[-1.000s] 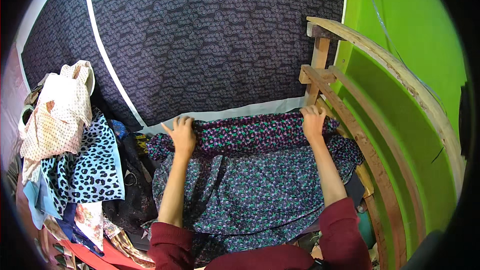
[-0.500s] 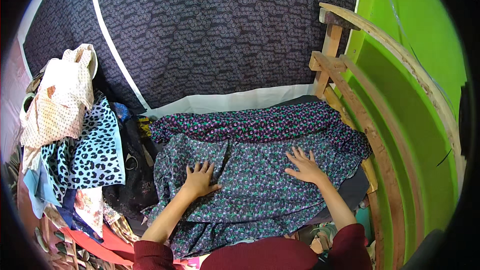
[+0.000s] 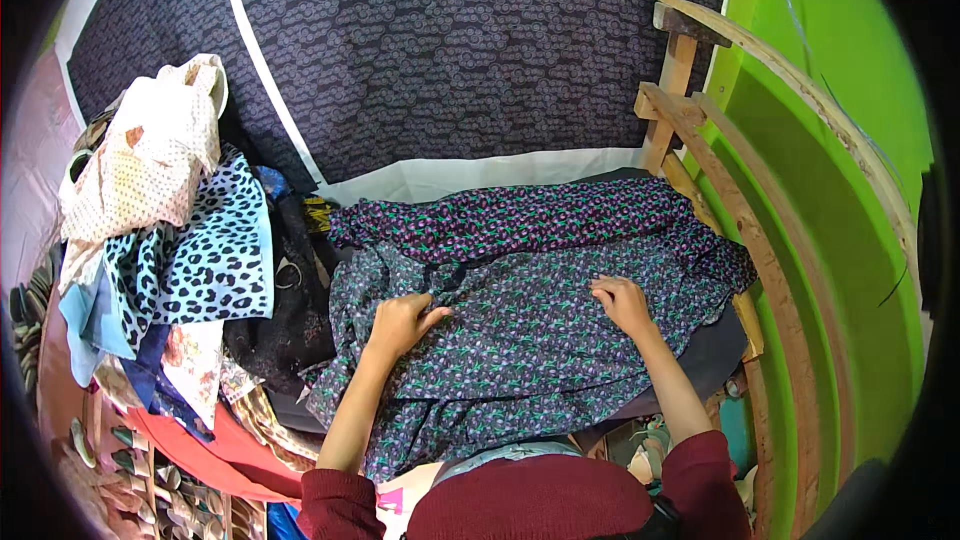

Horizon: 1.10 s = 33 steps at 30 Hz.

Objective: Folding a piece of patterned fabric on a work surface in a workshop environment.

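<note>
A large floral garment (image 3: pixel 520 325), dark with small purple and green flowers, lies spread on a dark surface in front of me; whether it is a dress cannot be told. Its far part (image 3: pixel 520 220) shows brighter colours, while the nearer side looks duller and greyer. My left hand (image 3: pixel 402 324) is closed on the cloth left of the middle, fingers curled under and thumb pointing right. Further right, my right hand (image 3: pixel 622 304) has its fingers bent in, gripping the same cloth. The fabric puckers beside the left hand.
Clothes are heaped at the left: a cream dotted garment (image 3: pixel 150 145), a light-blue leopard-print cloth (image 3: pixel 205 260) and a black garment (image 3: pixel 290 330). A wooden frame (image 3: pixel 740 205) stands along the green wall at the right. Shoes (image 3: pixel 175 500) stand low at the left.
Both hands lay flat with fingers spread on the cloth; now their fingers are curled in on it. The cloth is more rumpled near the left hand. The whole view has shifted slightly.
</note>
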{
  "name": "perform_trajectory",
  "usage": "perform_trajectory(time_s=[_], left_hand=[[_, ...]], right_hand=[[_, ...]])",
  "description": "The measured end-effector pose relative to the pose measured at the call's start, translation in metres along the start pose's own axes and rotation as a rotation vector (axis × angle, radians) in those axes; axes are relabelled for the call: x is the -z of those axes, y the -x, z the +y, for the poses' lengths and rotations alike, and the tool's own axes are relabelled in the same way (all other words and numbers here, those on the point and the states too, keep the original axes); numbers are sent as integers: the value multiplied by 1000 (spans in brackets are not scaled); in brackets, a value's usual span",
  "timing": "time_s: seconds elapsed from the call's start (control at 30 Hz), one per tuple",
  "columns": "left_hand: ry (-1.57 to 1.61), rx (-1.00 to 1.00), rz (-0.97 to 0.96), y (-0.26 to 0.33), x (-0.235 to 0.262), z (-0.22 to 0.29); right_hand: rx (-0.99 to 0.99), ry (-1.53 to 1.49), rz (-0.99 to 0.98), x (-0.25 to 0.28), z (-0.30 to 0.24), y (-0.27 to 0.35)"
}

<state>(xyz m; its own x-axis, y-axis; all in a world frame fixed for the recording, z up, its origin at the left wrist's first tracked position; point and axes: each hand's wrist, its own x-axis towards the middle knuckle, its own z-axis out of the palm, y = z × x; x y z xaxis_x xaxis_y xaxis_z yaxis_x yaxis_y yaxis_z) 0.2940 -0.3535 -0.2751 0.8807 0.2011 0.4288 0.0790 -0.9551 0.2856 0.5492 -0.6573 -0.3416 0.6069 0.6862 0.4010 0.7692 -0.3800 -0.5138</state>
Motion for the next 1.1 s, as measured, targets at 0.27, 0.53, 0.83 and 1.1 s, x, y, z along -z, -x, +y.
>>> perform_trajectory(time_s=[0.27, 0.53, 0.83, 1.1], left_hand=[[-9, 228, -310, 30, 21, -11], [109, 131, -204, 38, 6, -7], [-21, 234, -588, 36, 42, 6], [-483, 17, -447, -37, 16, 13]], right_hand=[[-137, -193, -94, 15, -9, -4], [63, -45, 133, 23, -14, -1], [-80, -146, -485, 95, -44, 29], [-87, 339, -107, 91, -21, -15]])
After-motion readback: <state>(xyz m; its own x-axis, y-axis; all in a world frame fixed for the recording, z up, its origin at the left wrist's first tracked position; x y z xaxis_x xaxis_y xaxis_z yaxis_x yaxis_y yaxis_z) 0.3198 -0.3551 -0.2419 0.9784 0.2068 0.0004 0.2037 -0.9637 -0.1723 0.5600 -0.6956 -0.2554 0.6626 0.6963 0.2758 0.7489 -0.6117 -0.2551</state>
